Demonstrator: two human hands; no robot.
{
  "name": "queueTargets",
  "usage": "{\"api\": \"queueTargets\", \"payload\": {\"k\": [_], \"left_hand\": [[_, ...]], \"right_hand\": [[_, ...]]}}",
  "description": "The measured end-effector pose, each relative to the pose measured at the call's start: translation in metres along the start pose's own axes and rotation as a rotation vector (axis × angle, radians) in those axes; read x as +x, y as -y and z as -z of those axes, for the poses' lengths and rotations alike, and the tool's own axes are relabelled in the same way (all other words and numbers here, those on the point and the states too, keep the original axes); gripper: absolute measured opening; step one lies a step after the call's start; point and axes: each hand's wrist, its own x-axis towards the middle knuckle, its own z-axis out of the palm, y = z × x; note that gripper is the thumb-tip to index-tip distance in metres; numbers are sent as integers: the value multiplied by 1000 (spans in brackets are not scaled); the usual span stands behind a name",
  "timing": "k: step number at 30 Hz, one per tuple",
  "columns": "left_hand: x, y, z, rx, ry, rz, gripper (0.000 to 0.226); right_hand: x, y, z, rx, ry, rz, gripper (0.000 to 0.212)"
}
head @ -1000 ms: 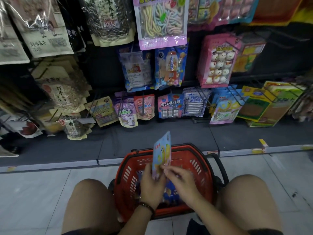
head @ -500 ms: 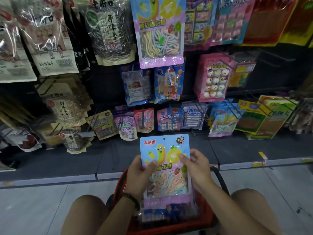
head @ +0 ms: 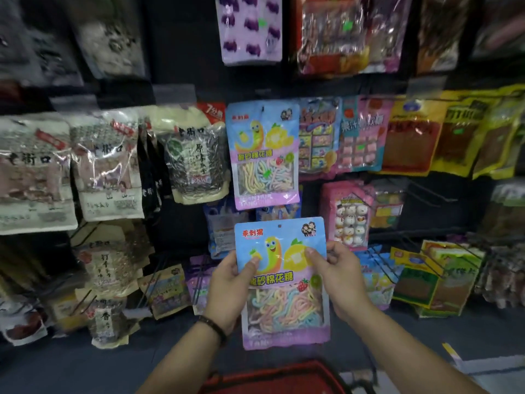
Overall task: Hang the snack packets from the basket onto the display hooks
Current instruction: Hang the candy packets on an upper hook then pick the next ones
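Now higher than before, above basket (head: 272, 376), just under hung twin packet (head: 262, 155); pinching candy packet (head: 281, 240) sides with fingers (head: 251, 264) of left hand (head: 227, 288), right hand (head: 341, 280).

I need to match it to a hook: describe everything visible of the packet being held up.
The held packet is a flat, glossy plastic pouch: light blue top with a yellow cartoon figure, a clear window of pastel candy strips, a purple bottom band. A hang hole sits top centre. It is upright, facing the camera, on no hook, pinched at its sides by the left hand and right hand, below a matching packet on the display.
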Motion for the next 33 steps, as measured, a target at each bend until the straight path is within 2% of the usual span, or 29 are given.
{"api": "queueTargets", "payload": {"k": [6, 14, 17, 21, 33], "left_hand": [[71, -83, -4, 63, 5, -131, 20], [153, -163, -8, 160, -73, -245, 18], [171, -174, -10, 186, -74, -244, 32], [174, -184, -19, 273, -126, -256, 19], [191, -186, -23, 251, -152, -241, 12]], "right_hand": [[72, 87, -25, -115, -29, 194, 11], [147, 164, -62, -180, -55, 312, 16], [160, 176, -67, -212, -69, 331, 19], [178, 178, -70, -302, -95, 328, 20], [195, 179, -78, -368, -157, 295, 19]]}}
